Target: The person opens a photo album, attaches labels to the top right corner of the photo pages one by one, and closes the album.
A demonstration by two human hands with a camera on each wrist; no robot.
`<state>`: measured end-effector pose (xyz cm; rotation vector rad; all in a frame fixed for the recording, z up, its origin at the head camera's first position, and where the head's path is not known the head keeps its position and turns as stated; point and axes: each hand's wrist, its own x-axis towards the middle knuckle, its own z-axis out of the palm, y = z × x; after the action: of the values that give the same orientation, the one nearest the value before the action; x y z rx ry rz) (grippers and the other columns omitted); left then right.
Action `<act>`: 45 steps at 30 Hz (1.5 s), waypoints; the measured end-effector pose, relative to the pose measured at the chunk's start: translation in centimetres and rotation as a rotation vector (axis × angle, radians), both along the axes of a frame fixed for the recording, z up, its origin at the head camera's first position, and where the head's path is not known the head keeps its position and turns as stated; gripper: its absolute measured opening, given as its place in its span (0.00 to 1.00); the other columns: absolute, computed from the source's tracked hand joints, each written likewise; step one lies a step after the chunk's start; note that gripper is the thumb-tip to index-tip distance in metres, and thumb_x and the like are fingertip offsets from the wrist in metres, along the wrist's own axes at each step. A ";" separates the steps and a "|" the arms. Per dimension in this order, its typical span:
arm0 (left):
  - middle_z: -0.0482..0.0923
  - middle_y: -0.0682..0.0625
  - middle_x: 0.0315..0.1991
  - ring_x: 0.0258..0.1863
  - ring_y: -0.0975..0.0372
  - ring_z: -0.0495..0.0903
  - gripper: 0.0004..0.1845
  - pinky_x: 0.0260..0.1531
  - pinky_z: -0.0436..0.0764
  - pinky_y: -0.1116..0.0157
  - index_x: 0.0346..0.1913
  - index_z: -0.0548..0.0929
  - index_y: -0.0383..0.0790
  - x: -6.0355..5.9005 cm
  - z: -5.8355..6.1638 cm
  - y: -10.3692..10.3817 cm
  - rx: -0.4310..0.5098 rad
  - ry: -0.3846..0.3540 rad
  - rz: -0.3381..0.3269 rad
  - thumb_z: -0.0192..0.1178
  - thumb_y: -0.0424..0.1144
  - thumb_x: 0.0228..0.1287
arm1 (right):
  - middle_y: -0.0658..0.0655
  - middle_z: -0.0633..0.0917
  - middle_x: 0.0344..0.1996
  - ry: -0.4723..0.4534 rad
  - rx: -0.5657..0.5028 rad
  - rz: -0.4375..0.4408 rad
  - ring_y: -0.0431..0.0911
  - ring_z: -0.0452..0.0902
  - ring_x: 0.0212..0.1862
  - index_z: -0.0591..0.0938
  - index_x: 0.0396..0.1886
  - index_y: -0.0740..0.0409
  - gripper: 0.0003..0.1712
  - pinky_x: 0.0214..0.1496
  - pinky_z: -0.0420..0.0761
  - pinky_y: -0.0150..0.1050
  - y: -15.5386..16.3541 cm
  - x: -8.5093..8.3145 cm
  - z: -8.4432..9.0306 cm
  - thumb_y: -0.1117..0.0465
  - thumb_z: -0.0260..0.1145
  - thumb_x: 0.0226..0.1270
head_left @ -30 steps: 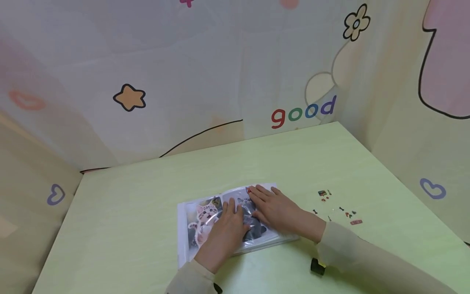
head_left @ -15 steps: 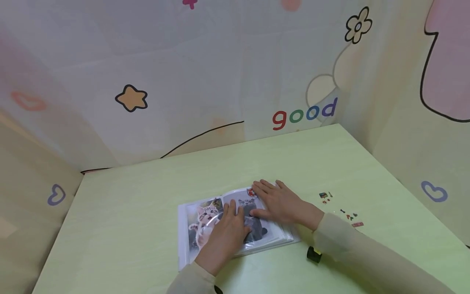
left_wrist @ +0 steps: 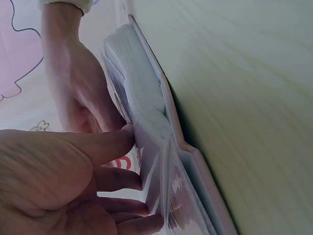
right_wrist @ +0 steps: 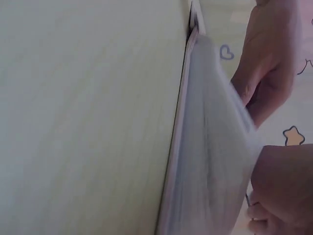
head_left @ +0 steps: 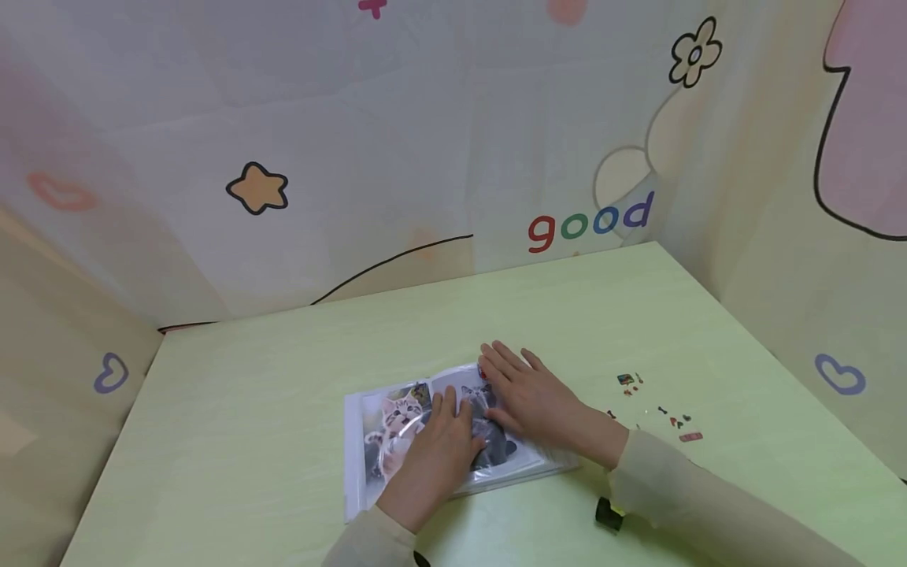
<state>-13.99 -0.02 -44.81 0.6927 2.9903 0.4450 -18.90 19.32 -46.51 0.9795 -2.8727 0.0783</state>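
An open photo album (head_left: 352, 457) with clear sleeves lies on the table. Its left page bears a pinkish kitten picture (head_left: 397, 421), its right page a grey cat picture (head_left: 489, 441). My left hand (head_left: 439, 453) rests with extended fingers near the fold, partly over both pictures. Across the upper part of the right page lies my right hand (head_left: 542, 402), fingers straight, covering most of a small red sticker (head_left: 483, 372). In the left wrist view, my left fingers touch the sleeve beside the thick page stack (left_wrist: 142, 78). The right wrist view shows the album's page edges (right_wrist: 210, 147), blurred.
Several tiny stickers (head_left: 676, 423) lie scattered right of the album, with a pink strip-shaped one (head_left: 690, 436) among them. A small black object (head_left: 608, 514) shows below the right sleeve. Printed cloth (head_left: 354, 157) walls the pale green table (head_left: 248, 394).
My right hand shifts slightly right, uncovering the red sticker, then slides back up and left over most of it. My left hand stays in place on the album.
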 end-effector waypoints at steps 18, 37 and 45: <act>0.59 0.26 0.75 0.74 0.35 0.61 0.33 0.58 0.78 0.41 0.71 0.71 0.24 -0.1 0.4 -0.2 -0.019 -0.040 0.017 0.64 0.45 0.73 | 0.59 0.56 0.82 -0.249 0.046 -0.048 0.56 0.47 0.82 0.58 0.83 0.59 0.53 0.76 0.53 0.67 0.7 -2.1 0.9 0.28 0.56 0.73; 0.56 0.28 0.77 0.76 0.36 0.58 0.33 0.61 0.74 0.39 0.72 0.70 0.25 -0.3 0.5 -0.1 0.001 -0.094 0.029 0.63 0.44 0.75 | 0.61 0.54 0.82 -0.320 -0.013 -0.024 0.58 0.48 0.82 0.54 0.83 0.60 0.61 0.76 0.51 0.68 1.6 -3.4 0.8 0.23 0.55 0.67; 0.57 0.27 0.76 0.75 0.35 0.59 0.32 0.60 0.76 0.39 0.71 0.71 0.24 -0.2 0.2 -0.1 -0.003 -0.073 0.020 0.64 0.44 0.74 | 0.63 0.52 0.82 -0.249 -0.054 -0.030 0.58 0.43 0.82 0.54 0.83 0.64 0.59 0.78 0.51 0.64 1.4 -2.2 0.8 0.27 0.58 0.70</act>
<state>-14.21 -0.11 -44.56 0.6328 2.9314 0.4570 -21.14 20.74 -45.72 0.9802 -3.0889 0.2939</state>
